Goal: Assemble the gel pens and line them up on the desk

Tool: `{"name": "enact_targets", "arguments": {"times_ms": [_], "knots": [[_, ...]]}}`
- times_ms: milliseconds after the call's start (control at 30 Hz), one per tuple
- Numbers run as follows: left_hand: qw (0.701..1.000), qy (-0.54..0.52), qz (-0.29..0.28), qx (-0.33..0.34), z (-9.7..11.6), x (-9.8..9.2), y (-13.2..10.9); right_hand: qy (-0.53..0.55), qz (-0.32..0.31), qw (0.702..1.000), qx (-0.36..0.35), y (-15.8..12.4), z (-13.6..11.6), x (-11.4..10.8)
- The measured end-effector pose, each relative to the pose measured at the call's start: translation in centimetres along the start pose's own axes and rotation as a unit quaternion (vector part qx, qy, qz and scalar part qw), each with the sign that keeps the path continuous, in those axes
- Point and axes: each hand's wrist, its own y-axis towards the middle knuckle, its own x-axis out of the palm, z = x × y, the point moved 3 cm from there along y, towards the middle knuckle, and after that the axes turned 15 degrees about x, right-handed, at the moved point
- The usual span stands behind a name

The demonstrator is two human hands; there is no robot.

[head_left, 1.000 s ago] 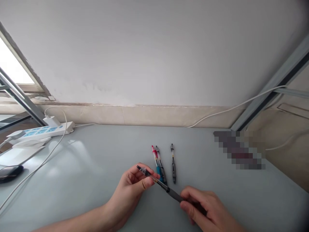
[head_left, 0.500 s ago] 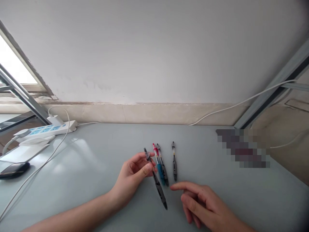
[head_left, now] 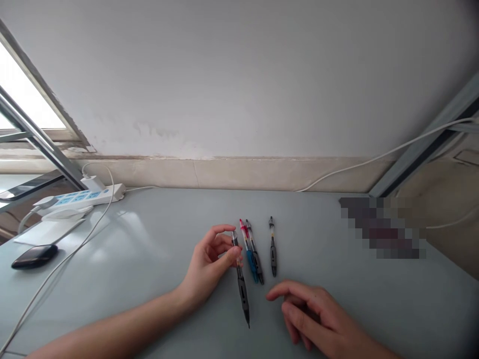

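My left hand [head_left: 210, 268] pinches the upper, clear part of a black pen [head_left: 242, 287], whose tip points toward me on the grey table [head_left: 149, 259]. Just right of it lie a red-and-blue pen [head_left: 247, 250] and a dark pen [head_left: 256, 254] side by side, touching. A further black pen [head_left: 273, 247] lies apart to their right. My right hand [head_left: 318, 319] hovers low over the table near the front edge, fingers loosely curled and apart, holding nothing.
A white power strip [head_left: 84, 197] with plugged cables sits at the back left, with a dark mouse [head_left: 34, 256] in front of it. A white cable [head_left: 56, 269] trails across the table's left side. A blurred patch [head_left: 383, 229] covers something at the right.
My right hand let go of the black pen and drew back. My left hand swung the pen from a diagonal to nearly parallel with the other pens and moved it closer to them.
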Motion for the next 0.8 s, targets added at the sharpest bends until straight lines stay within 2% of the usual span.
{"name": "enact_targets", "arguments": {"times_ms": [400, 800], "knots": [[0.999, 0.005, 0.044, -0.006, -0.17, -0.53, 0.26, 0.002, 0.029, 0.999, 0.016, -0.11, 0.01, 0.04], [0.999, 0.008, 0.045, -0.023, -0.02, -0.5, 0.22, -0.002, 0.045, 0.999, 0.011, -0.32, 0.24, 0.01]]}}
